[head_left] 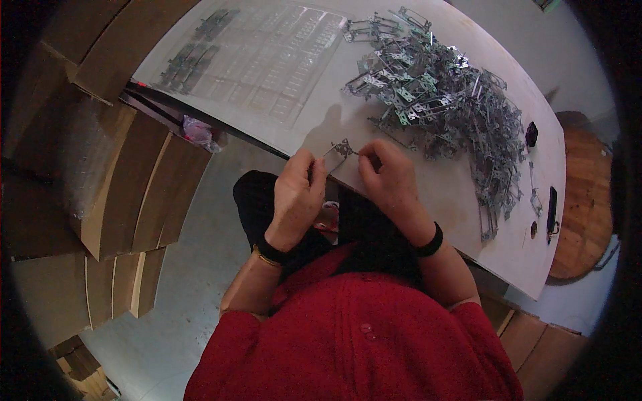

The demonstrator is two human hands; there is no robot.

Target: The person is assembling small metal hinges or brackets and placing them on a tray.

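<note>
A small metal bracket (343, 148) with a thin wire-like frame is held between my two hands at the table's near edge. My left hand (299, 189) pinches the left end of it. At its right end, my right hand (390, 172) is closed with thumb and forefinger together on the part. Just beyond my right hand lies a large heap of similar metal brackets (428, 93). To the far left on the table is a clear plastic tray (267, 67) with rows of slots, and dark metal pieces (190, 63) fill its left columns.
The white table (321, 123) curves across in front of me. At its right lie a black object (531, 134) and a dark phone-like item (552, 208). A round wooden stool (580, 200) stands beyond. Cardboard boxes (127, 180) are stacked at left, near a plastic bag (199, 134).
</note>
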